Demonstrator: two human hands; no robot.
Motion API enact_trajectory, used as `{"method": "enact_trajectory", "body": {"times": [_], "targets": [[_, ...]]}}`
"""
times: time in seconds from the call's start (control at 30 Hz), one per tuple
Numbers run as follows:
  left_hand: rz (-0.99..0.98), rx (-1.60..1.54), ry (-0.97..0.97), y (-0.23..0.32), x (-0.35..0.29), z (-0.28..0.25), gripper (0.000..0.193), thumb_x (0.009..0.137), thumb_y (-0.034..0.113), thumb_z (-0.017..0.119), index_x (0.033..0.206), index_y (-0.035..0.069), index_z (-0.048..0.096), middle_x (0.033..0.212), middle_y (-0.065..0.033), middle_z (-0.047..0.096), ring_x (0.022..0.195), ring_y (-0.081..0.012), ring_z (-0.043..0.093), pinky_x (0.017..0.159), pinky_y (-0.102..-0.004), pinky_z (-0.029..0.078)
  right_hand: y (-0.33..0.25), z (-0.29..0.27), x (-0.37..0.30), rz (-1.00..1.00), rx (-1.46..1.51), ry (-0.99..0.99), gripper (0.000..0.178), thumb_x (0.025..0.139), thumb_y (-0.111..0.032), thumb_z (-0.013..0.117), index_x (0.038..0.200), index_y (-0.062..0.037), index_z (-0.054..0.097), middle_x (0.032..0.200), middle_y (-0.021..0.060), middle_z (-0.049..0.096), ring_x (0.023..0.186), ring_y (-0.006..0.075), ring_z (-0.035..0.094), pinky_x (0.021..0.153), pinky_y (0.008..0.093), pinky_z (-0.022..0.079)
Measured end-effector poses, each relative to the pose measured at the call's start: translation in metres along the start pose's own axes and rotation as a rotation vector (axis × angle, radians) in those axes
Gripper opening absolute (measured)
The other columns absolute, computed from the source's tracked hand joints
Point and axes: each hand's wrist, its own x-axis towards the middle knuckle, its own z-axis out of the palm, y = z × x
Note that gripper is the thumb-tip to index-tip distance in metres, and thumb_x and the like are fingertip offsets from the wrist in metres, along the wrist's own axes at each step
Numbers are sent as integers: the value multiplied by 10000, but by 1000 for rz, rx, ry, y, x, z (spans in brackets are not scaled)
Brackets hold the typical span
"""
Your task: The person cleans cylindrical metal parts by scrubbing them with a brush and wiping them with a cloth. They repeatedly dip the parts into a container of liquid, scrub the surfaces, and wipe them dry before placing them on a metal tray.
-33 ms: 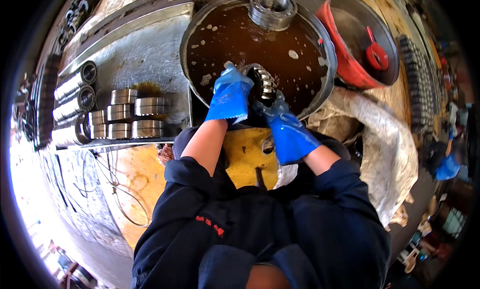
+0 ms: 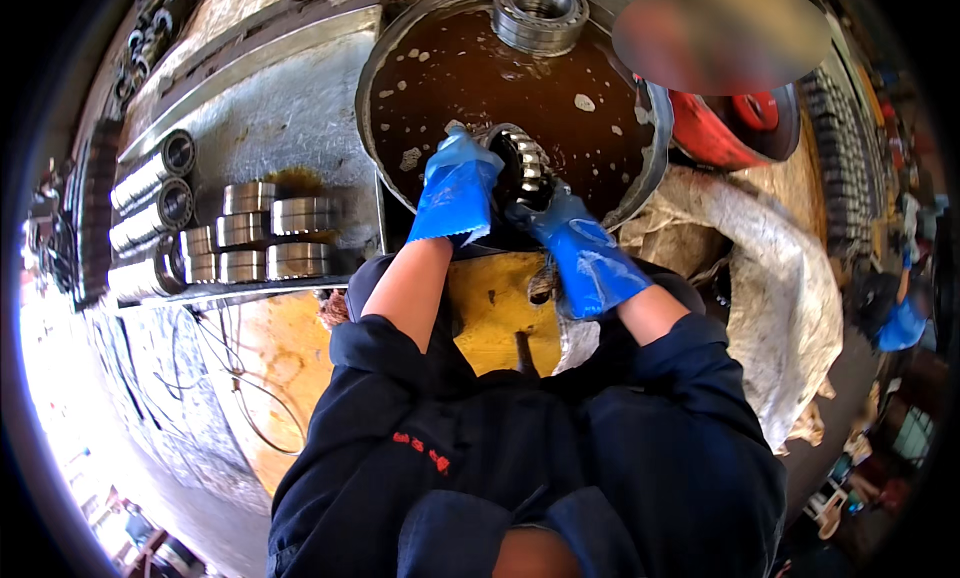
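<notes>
Over the near rim of the basin (image 2: 372, 73), both hands met on a bearing (image 2: 527, 163) that stood on edge, its lower part dipped in the brown liquid. That liquid filled the round metal basin and carried pale flecks of foam. The left hand (image 2: 457, 186), in a blue glove, was closed over the bearing's left side, fingers curled across its top. The right hand (image 2: 575, 243), gloved the same, clamped the bearing from the lower right, thumb against its face. The bearing's rollers showed between the two gloves.

At the basin's far rim a second, larger bearing (image 2: 539, 13) lay flat, half out of the liquid. Right of the basin sat a red tub (image 2: 735, 138), partly behind a blurred patch. Below that, right of the basin, a crumpled grey sack (image 2: 780, 278) spread out. Just under the basin's near rim, between the person's forearms, a yellow block (image 2: 495, 313) showed.

Left of the basin ran a metal bench (image 2: 290, 108), greasy and stained. On it, well apart from the basin, stood stacked steel rings (image 2: 265, 233) in short rows, and further left several steel cylinders (image 2: 150, 193) lay on their sides. Dark blue sleeves (image 2: 660, 398) were pushed up above the gloves, leaving the forearms bare. Far right of the basin, another person in blue (image 2: 903, 323) stood at the picture's edge.
</notes>
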Motion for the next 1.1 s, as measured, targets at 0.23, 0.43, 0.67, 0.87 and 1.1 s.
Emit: {"method": "enact_trajectory", "body": {"times": [0.23, 0.43, 0.67, 0.87, 1.1], "targets": [[53, -44, -96, 22, -39, -41, 599, 807, 242, 588, 1342, -23, 532, 1269, -298, 613, 1182, -436, 600, 1002, -434, 472, 4, -40, 2, 247, 152, -61, 412, 885, -285, 638, 1237, -73, 658, 1169, 202, 686, 1117, 349, 656, 953, 425, 521], [87, -25, -42, 22, -47, -40, 711, 821, 327, 598, 1423, -29, 468, 1295, -279, 612, 1249, -386, 573, 1048, -396, 428, 34, -15, 39, 259, 152, -21, 370, 904, -281, 596, 1215, -100, 681, 1192, 186, 680, 1106, 341, 654, 954, 410, 520], [113, -42, -69, 36, -28, -21, 710, 775, 281, 688, 1386, -34, 511, 1288, -286, 614, 1225, -380, 593, 1024, -392, 460, 78, 45, 68, 287, 432, -18, 313, 863, -131, 652, 1166, -85, 717, 1073, 144, 736, 990, 280, 701, 835, 369, 535], [193, 111, 24, 62, -45, -17, 711, 766, 276, 741, 1367, -37, 527, 1311, -276, 604, 1211, -374, 606, 1000, -397, 489, 40, -49, -33, -172, 229, 13, 243, 901, -177, 636, 1110, -109, 740, 1165, 179, 689, 1074, 356, 667, 897, 384, 525], [187, -376, -74, 8, -19, -22, 602, 863, 305, 680, 1367, 11, 533, 1259, -263, 609, 1105, -400, 637, 965, -420, 508, 34, -43, -13, -229, -55, -128, 224, 912, -87, 586, 1079, -58, 733, 1113, 199, 689, 1040, 357, 683, 882, 393, 528]]}}
